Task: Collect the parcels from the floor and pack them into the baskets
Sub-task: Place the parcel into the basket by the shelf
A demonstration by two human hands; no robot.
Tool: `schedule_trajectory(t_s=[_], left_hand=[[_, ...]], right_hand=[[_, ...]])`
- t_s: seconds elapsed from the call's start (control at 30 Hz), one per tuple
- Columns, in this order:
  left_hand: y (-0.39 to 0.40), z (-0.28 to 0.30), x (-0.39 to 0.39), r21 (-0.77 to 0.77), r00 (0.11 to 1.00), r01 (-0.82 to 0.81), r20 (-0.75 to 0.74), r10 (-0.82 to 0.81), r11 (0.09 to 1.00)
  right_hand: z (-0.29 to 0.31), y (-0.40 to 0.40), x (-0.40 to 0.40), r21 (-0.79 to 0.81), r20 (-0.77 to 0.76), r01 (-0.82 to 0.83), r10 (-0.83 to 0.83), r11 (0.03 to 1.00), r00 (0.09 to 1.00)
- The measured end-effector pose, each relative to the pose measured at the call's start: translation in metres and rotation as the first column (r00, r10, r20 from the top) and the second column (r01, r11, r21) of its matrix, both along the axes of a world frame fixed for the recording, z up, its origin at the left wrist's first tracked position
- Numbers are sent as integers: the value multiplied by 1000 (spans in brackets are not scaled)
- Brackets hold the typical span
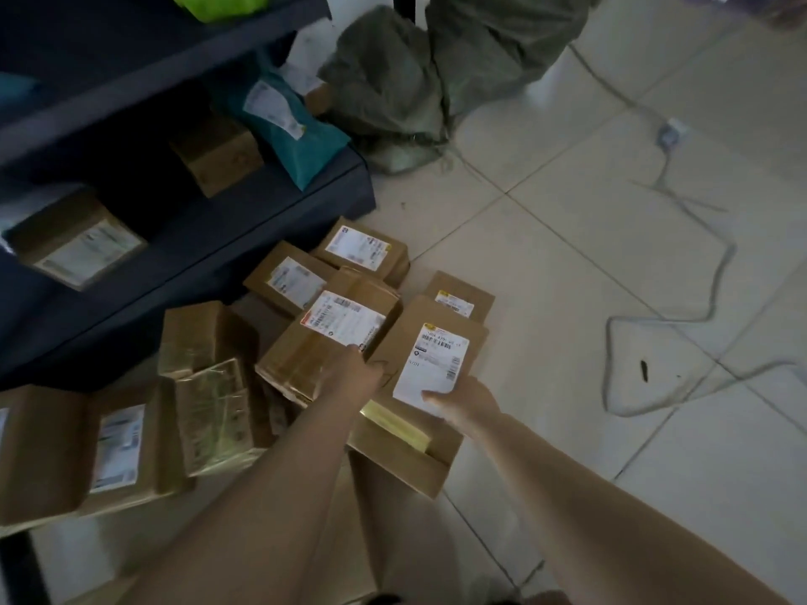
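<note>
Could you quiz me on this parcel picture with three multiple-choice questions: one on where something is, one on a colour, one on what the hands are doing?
1. Where does the teal mailer bag lie?
A. on the dark shelf
B. on the floor tiles
C. in a hand

2. What colour is the loose cable on the floor?
A. red
B. grey
C. yellow

3. What is the right hand touching?
A. nothing
B. the sack
C. the flat labelled box

Answers: 1 A, it rests on the shelf board; 2 B, it looks pale grey; 3 C, its fingers lie on that box's label, while the left hand touches the neighbouring box.
</note>
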State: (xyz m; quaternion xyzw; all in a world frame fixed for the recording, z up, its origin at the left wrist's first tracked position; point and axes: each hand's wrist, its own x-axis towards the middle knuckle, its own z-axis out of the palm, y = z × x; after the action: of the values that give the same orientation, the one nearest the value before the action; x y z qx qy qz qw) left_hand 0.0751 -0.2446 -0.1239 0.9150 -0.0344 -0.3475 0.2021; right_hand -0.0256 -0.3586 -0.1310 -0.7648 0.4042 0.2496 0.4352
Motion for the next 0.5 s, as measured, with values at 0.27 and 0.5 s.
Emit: schedule_trajectory(t_s=[0.27,0.5], left_hand=[[-8,-24,-5,-183,971,-210,-155,183,960],[3,124,-11,-338,953,-303,-109,283,891]], right_hand=[[-29,2,-2,112,62,427,-435,897,898],[123,-8,8,114,252,375,-392,920,885]])
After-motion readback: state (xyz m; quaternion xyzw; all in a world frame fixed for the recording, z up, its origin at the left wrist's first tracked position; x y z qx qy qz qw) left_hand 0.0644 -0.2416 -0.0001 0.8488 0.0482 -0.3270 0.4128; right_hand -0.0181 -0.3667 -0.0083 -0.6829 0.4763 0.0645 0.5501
